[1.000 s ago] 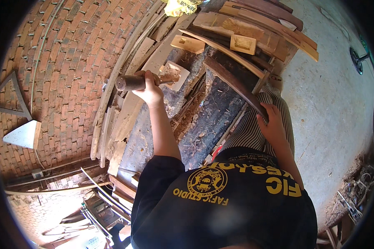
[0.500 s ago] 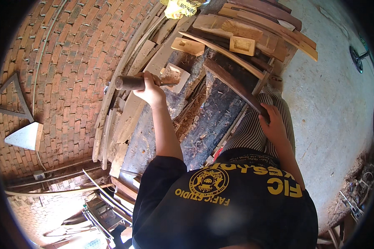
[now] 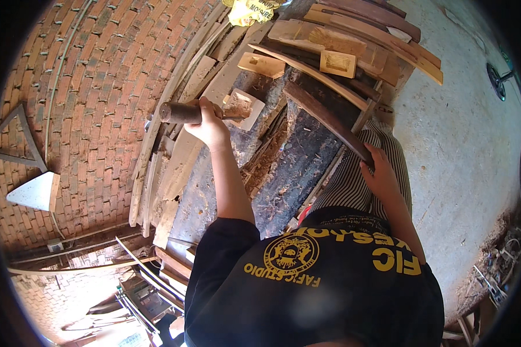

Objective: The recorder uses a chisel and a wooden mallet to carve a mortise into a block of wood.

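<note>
Since the earlier frame, nothing had moved appreciably: the left hand (image 3: pixel 209 125) gripped the chisel (image 3: pixel 180 114), blade at the block (image 3: pixel 256 110) on the bench (image 3: pixel 308 156), while the right hand (image 3: pixel 378 171) gripped the bar (image 3: pixel 325 115), apart from the chisel. The block's recess was cut but rough, apparently unfinished. Chips (image 3: pixel 266 157) littered the bench; a stick (image 3: pixel 330 81) and second block (image 3: pixel 345 69) lay beyond.

The left hand (image 3: pixel 210 124) is raised well forward of the torso, fingers curled in a firm grip, wrist nearly in line with the bare left forearm (image 3: pixel 233 185), which reaches straight ahead. The right hand (image 3: pixel 380 173) sits lower and closer in, beside the thigh, its fingers wrapped in a grip; the right forearm (image 3: pixel 408 231) slants forward and inward. The hands are well apart.
</note>
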{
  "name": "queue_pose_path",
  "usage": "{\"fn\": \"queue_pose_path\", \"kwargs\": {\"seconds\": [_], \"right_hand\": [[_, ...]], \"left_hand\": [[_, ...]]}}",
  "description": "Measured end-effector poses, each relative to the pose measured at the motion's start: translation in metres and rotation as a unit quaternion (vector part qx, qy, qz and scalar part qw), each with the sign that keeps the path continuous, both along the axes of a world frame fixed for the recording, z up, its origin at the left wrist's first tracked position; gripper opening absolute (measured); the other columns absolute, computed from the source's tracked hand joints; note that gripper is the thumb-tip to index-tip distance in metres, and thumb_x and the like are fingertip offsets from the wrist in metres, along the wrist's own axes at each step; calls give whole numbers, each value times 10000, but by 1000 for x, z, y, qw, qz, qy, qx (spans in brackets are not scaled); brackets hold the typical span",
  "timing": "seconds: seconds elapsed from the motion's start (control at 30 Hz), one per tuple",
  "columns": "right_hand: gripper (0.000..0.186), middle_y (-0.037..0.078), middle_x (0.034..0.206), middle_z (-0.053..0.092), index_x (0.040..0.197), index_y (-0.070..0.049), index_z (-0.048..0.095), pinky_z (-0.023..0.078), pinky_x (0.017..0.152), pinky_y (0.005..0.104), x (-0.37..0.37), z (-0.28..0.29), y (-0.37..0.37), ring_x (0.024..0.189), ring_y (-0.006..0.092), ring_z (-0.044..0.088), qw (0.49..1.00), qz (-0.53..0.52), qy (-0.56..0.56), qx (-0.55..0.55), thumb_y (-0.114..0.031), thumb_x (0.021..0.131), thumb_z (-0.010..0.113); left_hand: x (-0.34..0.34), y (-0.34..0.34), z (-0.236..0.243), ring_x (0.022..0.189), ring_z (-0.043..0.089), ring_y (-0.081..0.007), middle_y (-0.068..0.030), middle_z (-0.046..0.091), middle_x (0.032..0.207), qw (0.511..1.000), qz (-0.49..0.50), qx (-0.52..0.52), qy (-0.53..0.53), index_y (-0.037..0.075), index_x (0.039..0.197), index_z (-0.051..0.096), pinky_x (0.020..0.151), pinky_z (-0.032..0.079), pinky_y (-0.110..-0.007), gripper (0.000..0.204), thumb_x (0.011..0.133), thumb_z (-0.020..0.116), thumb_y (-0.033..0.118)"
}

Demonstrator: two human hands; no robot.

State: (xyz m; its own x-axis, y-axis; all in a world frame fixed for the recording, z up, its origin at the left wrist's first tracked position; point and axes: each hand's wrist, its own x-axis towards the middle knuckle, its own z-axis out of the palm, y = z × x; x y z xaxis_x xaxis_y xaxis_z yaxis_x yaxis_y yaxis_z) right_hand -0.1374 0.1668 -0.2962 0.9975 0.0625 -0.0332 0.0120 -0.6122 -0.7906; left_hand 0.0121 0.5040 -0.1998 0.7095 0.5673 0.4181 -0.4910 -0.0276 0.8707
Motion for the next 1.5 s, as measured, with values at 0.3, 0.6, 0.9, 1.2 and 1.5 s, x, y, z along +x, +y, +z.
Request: {"fn": "queue_pose_path", "kwargs": {"seconds": [0.3,0.6,0.9,1.2,1.5], "right_hand": [[517,286,1041,581,1259,8,428,472,799,445,52,22,23,934,430,585,980,65,166,-90,-194,822,616],[418,238,793,624,1177,21,413,507,574,392,119,207,72,703,363,650,902,194,-370,111,-168,860,609],[315,172,759,636,1105,-33,505,494,562,401,112,276,94,640,297,643,919,303,-159,-195,-175,849,624],[328,152,647,606,1108,-42,497,488,522,394,93,281,112,570,287,629,899,217,-379,-18,-208,853,620],[323,175,704,625,1135,-29,520,506,547,390,98,261,106,607,279,634,926,280,-230,-103,-190,869,604]], "left_hand": [[20,-8,-3,426,414,-85,-19,480,582,997,-33,63,17,47,744,475,395,331,-230,143,807,592,-4],[17,-10,-4,474,451,-69,3,489,583,996,-22,52,64,57,734,482,438,360,-223,137,785,600,11],[19,-21,7,708,572,-95,-32,616,803,998,-49,45,8,-5,882,569,642,475,-241,132,775,645,-18],[13,-20,0,884,615,-145,-94,653,1004,990,-127,-64,-13,-50,1038,572,797,492,-285,310,794,702,91],[20,-3,-18,908,601,-135,-86,645,1006,993,-86,84,-2,-42,1036,578,821,481,-289,293,766,678,14]]}}
